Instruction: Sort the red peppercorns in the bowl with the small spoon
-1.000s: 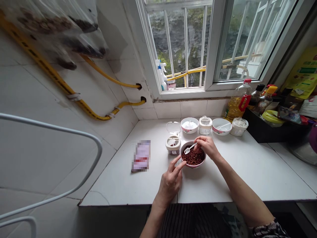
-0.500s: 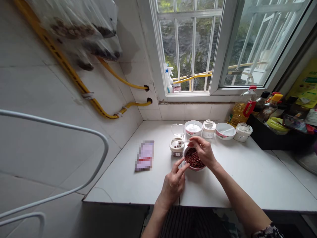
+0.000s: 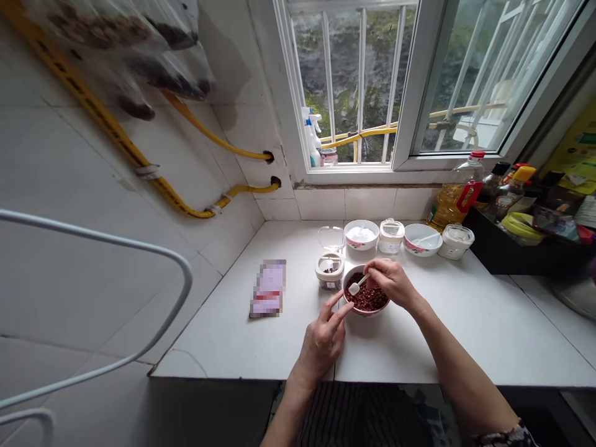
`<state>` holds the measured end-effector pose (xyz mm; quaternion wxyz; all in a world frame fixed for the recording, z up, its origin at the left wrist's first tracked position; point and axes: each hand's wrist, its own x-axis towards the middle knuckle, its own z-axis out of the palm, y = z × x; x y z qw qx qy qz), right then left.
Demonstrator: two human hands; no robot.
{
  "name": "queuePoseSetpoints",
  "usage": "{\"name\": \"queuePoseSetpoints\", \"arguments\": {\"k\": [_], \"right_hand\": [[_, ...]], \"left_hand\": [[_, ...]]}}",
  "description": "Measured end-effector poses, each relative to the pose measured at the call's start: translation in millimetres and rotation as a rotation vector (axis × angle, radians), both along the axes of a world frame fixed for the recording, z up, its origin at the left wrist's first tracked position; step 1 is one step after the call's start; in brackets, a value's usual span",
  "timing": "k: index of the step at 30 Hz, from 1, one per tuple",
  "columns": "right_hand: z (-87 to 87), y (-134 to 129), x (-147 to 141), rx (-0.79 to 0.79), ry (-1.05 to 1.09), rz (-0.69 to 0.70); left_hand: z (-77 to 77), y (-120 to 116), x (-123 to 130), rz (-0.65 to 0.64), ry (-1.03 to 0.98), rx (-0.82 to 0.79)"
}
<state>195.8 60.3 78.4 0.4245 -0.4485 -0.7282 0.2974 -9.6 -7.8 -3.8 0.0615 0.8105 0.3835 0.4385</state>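
A small white spoon [image 3: 355, 288] is pinched in my right hand [image 3: 390, 282], its scoop end over the dark reddish-brown peppercorn-like grains [image 3: 367, 300]. These grains fill a bowl [image 3: 365, 313] with a pinkish outside. My left hand [image 3: 323, 338] holds the near left rim of that bowl between thumb and index finger; its other fingers are curled. Just left of the bowl stands a seasoning jar [image 3: 329, 280] with its clear lid [image 3: 331, 238] flipped up. Some dark grains show through its opening.
Behind are a bowl of white powder [image 3: 362, 244], a closed jar [image 3: 391, 238], a bowl with a white spoon [image 3: 423, 249] and another jar [image 3: 457, 243]. An oil bottle [image 3: 451, 198] and black box [image 3: 507, 254] stand right. A blurred purple packet [image 3: 269, 288] lies left.
My right hand has brought the spoon from above the jar's opening rightward and down over the grains in the bowl. My left hand stays at the rim. The whole view has shifted slightly.
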Motion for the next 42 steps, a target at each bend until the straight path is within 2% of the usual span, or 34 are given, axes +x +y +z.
{"name": "queuePoseSetpoints", "arguments": {"k": [4, 10, 16, 22, 30, 37, 42], "right_hand": [[-6.0, 0.9, -6.2, -0.073, -0.006, 0.048], [-4.6, 0.9, -3.5, -0.252, 0.154, 0.015], [-4.3, 2.9, 0.5, -0.182, 0.133, -0.084], [-8.1, 4.7, -1.1, -0.152, 0.089, -0.096], [-10.3, 7.0, -2.5, -0.262, 0.136, -0.095], [-14.7, 4.7, -10.1, -0.232, 0.127, -0.058], [-13.6, 6.7, -7.2, -0.361, 0.282, -0.062]], "left_hand": [[0.2, -1.1, -1.1, 0.004, 0.014, -0.028], [-0.1, -1.5, -1.9, 0.002, 0.017, -0.039], [-0.4, -0.8, -1.9, -0.004, 0.021, -0.033], [-0.4, -0.7, -1.2, -0.011, -0.001, -0.037], [-0.3, -1.0, -1.3, -0.005, 0.007, -0.018], [1.9, -1.4, -0.9, -0.006, -0.001, -0.023], [1.8, -0.9, -0.9, -0.009, -0.001, -0.015]]}}
